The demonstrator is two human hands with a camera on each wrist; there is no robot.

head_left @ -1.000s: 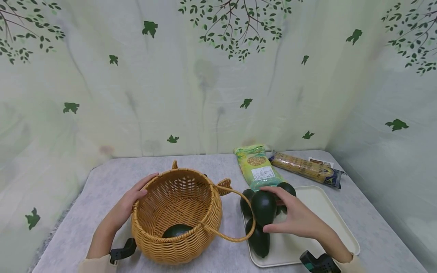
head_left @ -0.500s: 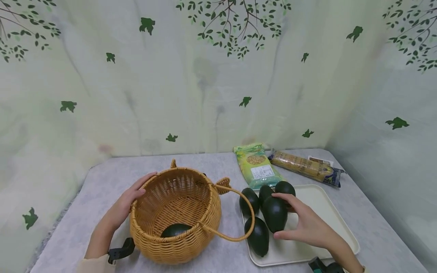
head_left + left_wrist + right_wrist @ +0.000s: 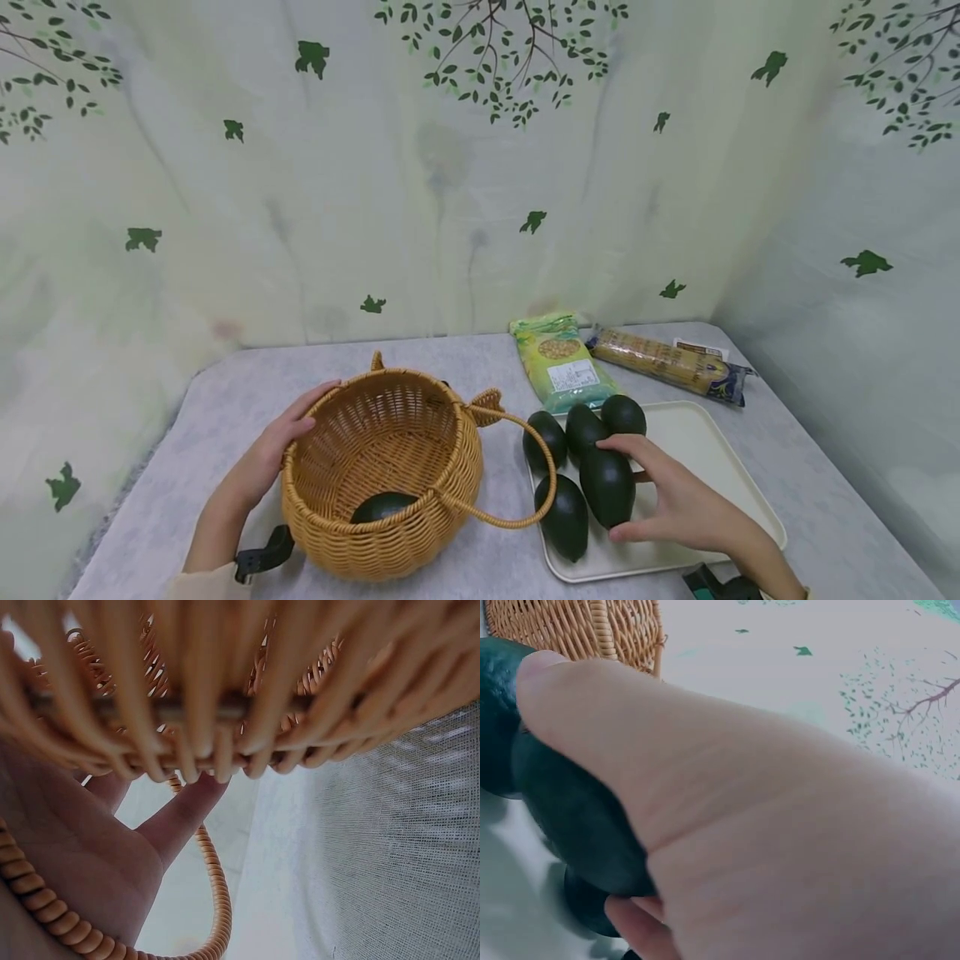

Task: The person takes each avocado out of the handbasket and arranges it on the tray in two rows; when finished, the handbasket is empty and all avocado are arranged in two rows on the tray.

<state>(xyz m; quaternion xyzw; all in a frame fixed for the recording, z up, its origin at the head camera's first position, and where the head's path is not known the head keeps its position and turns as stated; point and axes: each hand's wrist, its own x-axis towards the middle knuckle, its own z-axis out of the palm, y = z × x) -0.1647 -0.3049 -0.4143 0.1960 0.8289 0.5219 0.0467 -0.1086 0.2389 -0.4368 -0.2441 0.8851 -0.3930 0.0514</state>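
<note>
Wrapped around a dark green avocado [image 3: 607, 487], the thumb and fingers of my right hand [image 3: 678, 500] hold it at the white tray [image 3: 720, 467]. Several other avocados [image 3: 564, 518] lie close by on the tray's left part. My left hand [image 3: 273, 450] rests against the left rim of a wicker basket [image 3: 382, 542], fingers spread. In the left wrist view a straight finger [image 3: 184, 817] touches the wicker weave [image 3: 202, 712]. One avocado [image 3: 382, 507] sits inside the basket, partly hidden by the front rim. The right wrist view shows the held avocado [image 3: 585, 817] under my thumb.
The basket's looped handle [image 3: 551, 492] leans right, over the tray's left edge. Behind the tray lie a green and yellow bag [image 3: 558, 358] and a long packet of noodles [image 3: 663, 360]. A patterned curtain [image 3: 450, 183] hangs behind the table.
My right hand has moved the held avocado right and down over the tray, uncovering another avocado behind. My left hand keeps its place on the basket. The head view has shifted slightly.
</note>
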